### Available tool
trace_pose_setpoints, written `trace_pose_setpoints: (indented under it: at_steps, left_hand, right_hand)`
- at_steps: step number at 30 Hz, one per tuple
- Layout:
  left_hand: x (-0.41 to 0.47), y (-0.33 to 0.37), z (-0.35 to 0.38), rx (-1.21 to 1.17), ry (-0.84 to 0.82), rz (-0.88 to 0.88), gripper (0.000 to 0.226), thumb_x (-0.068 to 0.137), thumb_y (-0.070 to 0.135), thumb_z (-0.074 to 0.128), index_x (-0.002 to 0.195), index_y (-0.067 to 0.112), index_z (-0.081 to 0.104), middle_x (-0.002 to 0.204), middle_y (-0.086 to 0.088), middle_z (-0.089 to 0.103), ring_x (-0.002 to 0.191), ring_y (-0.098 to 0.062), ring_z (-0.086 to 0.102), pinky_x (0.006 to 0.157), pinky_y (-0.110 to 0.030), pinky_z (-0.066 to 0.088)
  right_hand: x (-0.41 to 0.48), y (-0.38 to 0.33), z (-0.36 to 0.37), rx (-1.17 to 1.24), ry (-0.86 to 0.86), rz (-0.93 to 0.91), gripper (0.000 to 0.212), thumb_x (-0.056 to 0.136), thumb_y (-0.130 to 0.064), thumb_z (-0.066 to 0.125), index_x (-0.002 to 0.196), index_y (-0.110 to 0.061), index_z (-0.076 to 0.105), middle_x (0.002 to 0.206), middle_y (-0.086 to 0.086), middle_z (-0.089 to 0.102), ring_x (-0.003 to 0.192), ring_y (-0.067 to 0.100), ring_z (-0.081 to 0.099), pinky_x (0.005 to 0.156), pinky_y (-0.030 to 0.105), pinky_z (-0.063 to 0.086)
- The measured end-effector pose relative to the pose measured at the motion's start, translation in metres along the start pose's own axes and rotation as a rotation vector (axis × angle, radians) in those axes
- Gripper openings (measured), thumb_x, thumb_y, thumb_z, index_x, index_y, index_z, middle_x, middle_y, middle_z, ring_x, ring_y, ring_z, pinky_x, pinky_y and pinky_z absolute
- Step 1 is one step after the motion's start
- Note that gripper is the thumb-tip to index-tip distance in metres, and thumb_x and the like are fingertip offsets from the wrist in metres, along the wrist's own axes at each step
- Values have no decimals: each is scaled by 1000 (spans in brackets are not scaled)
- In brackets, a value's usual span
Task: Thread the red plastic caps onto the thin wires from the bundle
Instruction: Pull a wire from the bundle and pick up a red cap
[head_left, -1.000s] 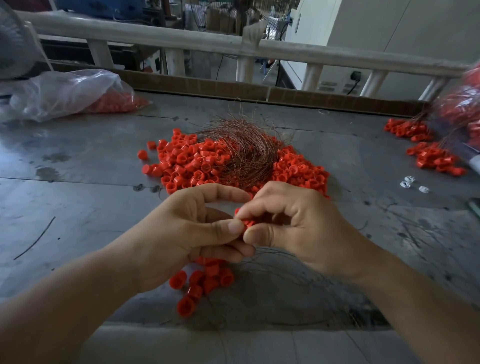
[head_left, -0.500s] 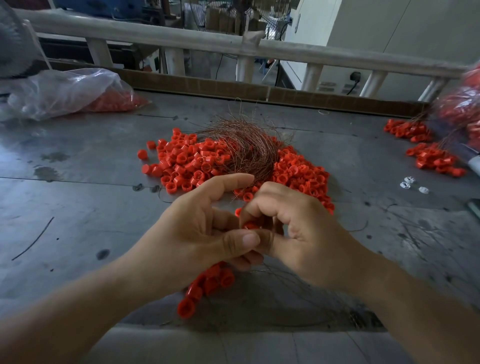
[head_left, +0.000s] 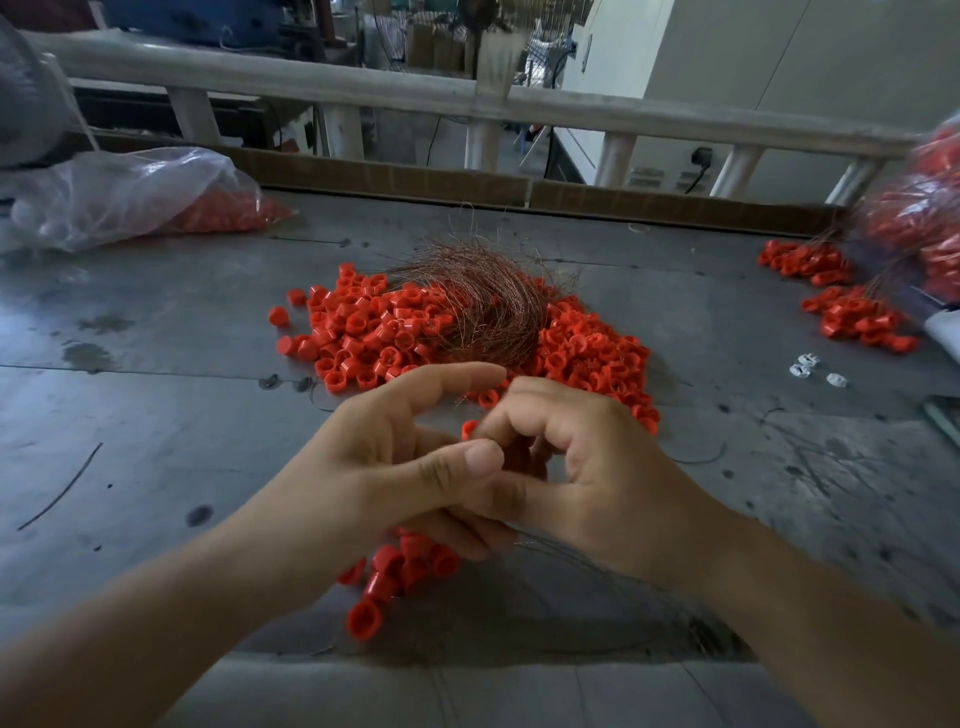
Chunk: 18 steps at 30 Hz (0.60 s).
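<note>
Grey counter (head_left: 156, 415) is carrying one copper wire bundle (head_left: 488, 306) amid one cap pile (head_left: 374, 332); my left hand (head_left: 395, 467) is gripping threaded caps (head_left: 400, 571), right hand (head_left: 587, 467) pinching one red cap (head_left: 469, 429).

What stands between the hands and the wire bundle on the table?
Nothing visible does. The wire bundle lies on the pile of red caps just beyond the left hand and right hand; only a few loose caps sit between.

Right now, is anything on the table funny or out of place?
Yes. Three white bits sit alone at the right, unlike all the red caps. A stray wire lies by itself at the left, far from the bundle.
</note>
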<state>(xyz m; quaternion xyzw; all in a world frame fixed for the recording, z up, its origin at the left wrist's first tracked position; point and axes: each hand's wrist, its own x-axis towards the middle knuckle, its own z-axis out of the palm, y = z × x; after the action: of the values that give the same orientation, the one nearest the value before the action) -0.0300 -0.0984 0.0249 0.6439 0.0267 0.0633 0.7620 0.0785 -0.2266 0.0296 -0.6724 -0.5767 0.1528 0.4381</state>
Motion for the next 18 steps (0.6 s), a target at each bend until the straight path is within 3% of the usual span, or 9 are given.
trace_pose_setpoints:
  at_steps: [5,8,10,13,15,18]
  left_hand:
    - [1,2,-7,-10,3,31,58,51,41,85,104,29,67,70,-15,69,58,-25,67,49,-24,51]
    - [2,6,-14,-59,56,94,59,50,37,86,104,23,68,76,-15,70,60,-23,67,48,-24,51]
    - [4,9,-19,-127,69,128,59,49,31,87,104,18,69,78,-16,70,62,-22,67,49,-24,51]
    - [6,10,-24,-144,75,156,56,45,15,83,99,16,71,78,-16,70,60,-22,67,48,-24,52]
    - [6,10,-24,-111,106,141,49,46,4,69,93,17,73,75,-15,70,53,-21,65,44,-23,50]
    - [5,12,-23,-14,205,132,30,56,7,68,82,20,74,79,-12,72,38,-16,56,36,-19,43]
  right_hand:
    - [2,6,-7,99,-45,117,32,62,-44,72,91,-36,59,84,-9,63,77,2,60,70,17,50]
    - [4,10,-11,150,-75,186,27,67,-48,65,88,-31,65,83,-9,67,76,8,63,70,21,52]
    - [5,11,-12,106,-35,168,16,70,-41,58,80,-31,66,73,-16,65,67,0,58,62,14,47]
    - [6,11,-17,61,41,173,4,74,-30,62,73,-31,65,66,-19,63,58,0,53,56,15,45]
    - [6,11,-22,-37,75,174,13,76,-19,68,71,-31,65,67,-18,62,63,0,55,59,11,43]
    - [4,9,-24,-162,75,157,20,76,-16,70,70,-34,63,71,-14,60,72,-1,57,67,8,43]
